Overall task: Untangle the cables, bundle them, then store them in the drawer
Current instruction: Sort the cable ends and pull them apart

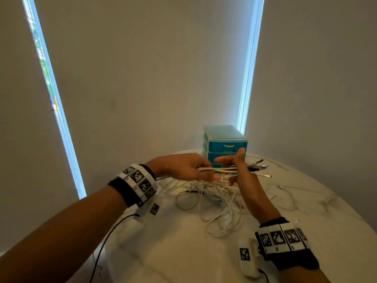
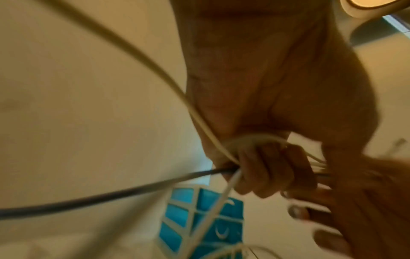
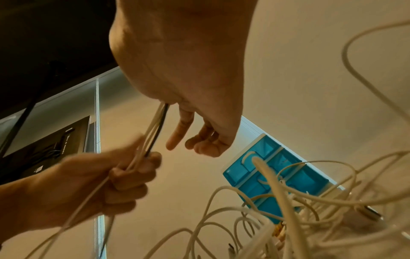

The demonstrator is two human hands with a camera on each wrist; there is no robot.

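The left hand (image 1: 183, 167) grips the gathered cables (image 1: 220, 170) fist-tight, aligning their ends; beyond that grip, the right hand (image 1: 239, 170) pinches them loosely, guiding.

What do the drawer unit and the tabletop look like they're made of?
Drawer unit: likely plastic, with see-through blue drawer fronts in a pale, smooth frame and moulded curved handles.

Tabletop: looks like white marble or a marble-look laminate, going by its grey veining and soft sheen; which of the two cannot be told.
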